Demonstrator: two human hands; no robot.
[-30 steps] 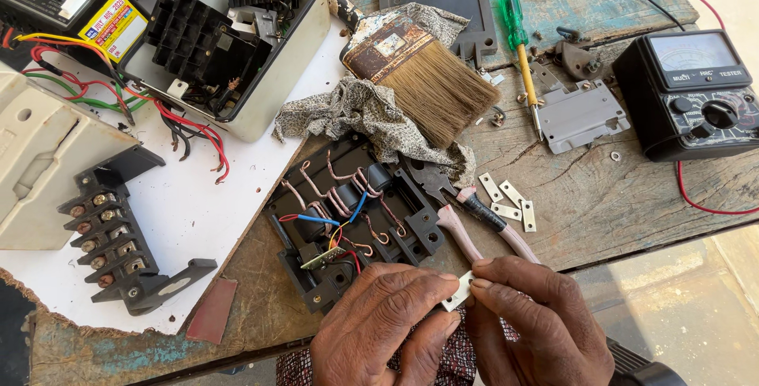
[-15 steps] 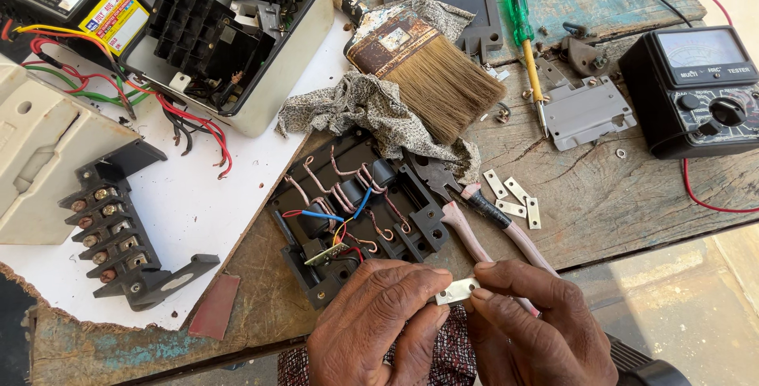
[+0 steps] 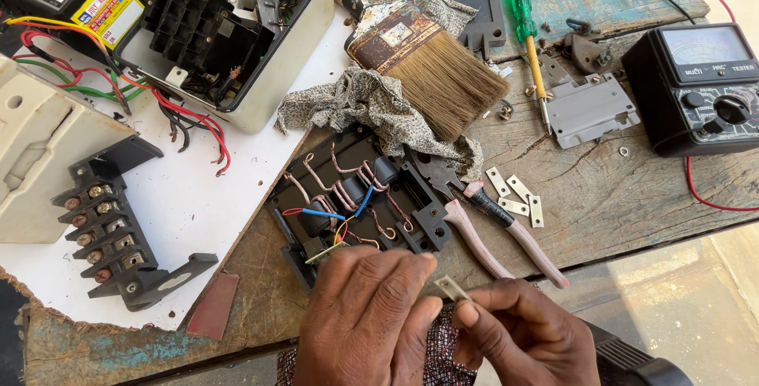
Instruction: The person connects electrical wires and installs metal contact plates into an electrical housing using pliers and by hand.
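Observation:
Low in the head view, my left hand [image 3: 365, 319] and my right hand [image 3: 526, 334] meet at the near table edge. Between their fingertips they pinch a small flat metal strip [image 3: 450, 288]; the left fingers rub along it. Just beyond the hands lies a black component block [image 3: 360, 196] with copper coils and red, blue and yellow wires. Pink-handled pliers [image 3: 490, 232] lie to its right, touching the block's corner. Three similar metal strips [image 3: 515, 194] rest on the wood past the pliers.
A paint brush [image 3: 431, 58] and patterned rag [image 3: 371, 105] lie behind the block. At the right stand a black multimeter [image 3: 704, 85], a green screwdriver [image 3: 528, 30] and a grey metal plate [image 3: 589, 109]. An open white casing [image 3: 253, 77] and black terminal block [image 3: 111, 228] sit on white board at the left.
The strip has tilted between the fingertips and the left fingers have slid over it. Both hands stay at the near table edge; nothing on the table has moved.

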